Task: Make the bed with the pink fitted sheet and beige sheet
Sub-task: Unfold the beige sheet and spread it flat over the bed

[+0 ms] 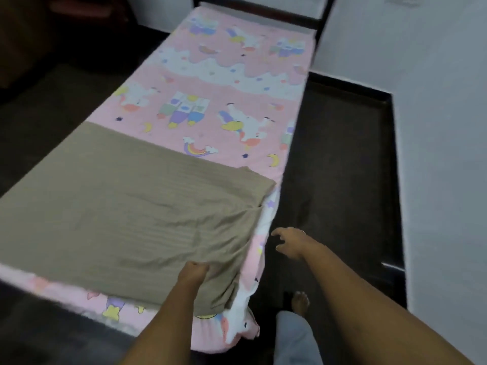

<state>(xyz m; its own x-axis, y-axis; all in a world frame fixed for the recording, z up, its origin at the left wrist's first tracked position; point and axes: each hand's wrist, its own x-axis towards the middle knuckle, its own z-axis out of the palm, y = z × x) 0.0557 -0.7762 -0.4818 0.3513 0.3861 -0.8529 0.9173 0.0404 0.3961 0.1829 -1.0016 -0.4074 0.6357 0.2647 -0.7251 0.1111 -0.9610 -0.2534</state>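
A pink fitted sheet (pixel 210 83) printed with unicorns and rainbows covers the single mattress from head to foot. A folded beige sheet (pixel 110 196) lies across the near half of the bed, wrinkled toward its near right corner. My left hand (pixel 192 272) grips the beige sheet at that near right edge, fingers curled into the cloth. My right hand (pixel 290 242) hovers just off the bed's right side, fingers spread and holding nothing.
A dark floor strip (pixel 337 167) runs between the bed's right side and a white wall (pixel 434 127). A dark bed frame headboard (pixel 261 11) stands at the far end. My bare foot (pixel 300 302) and grey trouser leg stand at the near right corner.
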